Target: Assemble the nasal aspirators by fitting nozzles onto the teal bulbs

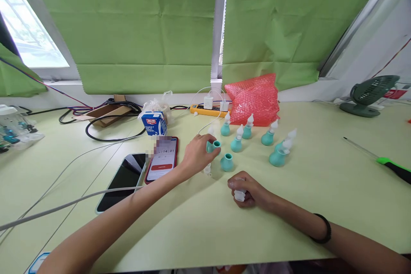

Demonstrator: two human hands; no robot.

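Note:
My left hand [199,153] pinches a teal nasal aspirator bulb [210,146] just above the table, its open mouth facing up. My right hand [247,190] is closed around a translucent white plastic nozzle [239,195], close to the tabletop. Between the two hands stands another open teal bulb [227,163] with no nozzle on it. Small clear plastic pieces [208,170] lie partly hidden below my left hand. Farther back and to the right stand several teal bulbs with clear nozzles fitted, among them one aspirator [236,141] and another aspirator [278,156].
A phone with a timer [163,160] and a dark-screened phone [123,182] lie left of my hands. Behind are a blue drink carton [154,123], a yellow power strip [207,111] and red bubble wrap [257,102]. A screwdriver [393,169] and green fan [369,94] are at right.

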